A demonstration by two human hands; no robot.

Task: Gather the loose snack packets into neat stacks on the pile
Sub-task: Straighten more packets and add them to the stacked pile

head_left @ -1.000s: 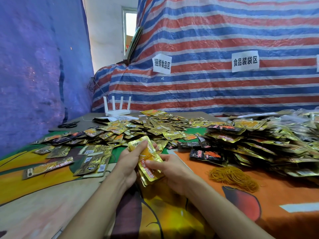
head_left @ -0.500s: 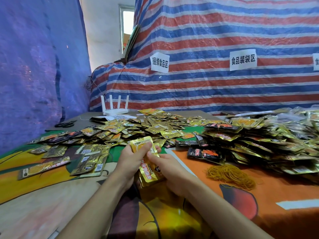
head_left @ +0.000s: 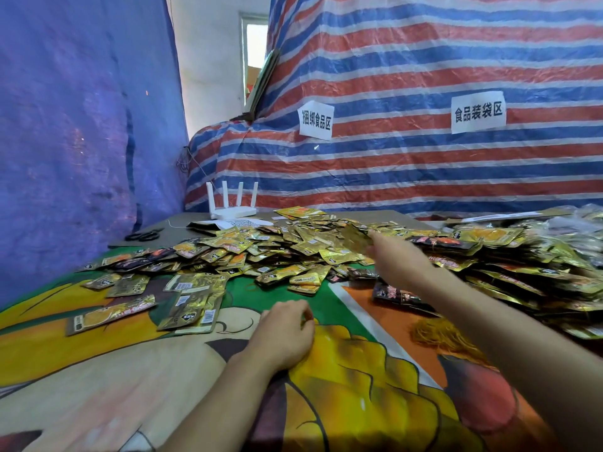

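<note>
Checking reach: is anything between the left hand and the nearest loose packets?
Nothing visible. The left hand rests on the cloth; only bare cloth lies between it and the packets to its front-left.

Glossy foil packets on printed cloth.
We see gold snack packets [head_left: 293, 246] of shiny, crinkled foil on the table's smooth, faintly glossy printed cloth [head_left: 359, 386]; a woven plastic tarpaulin [head_left: 424, 177] carries matt paper signs [head_left: 315, 124], near a matt white plastic router [head_left: 232, 212] and dull rubber bands [head_left: 440, 336].
</note>
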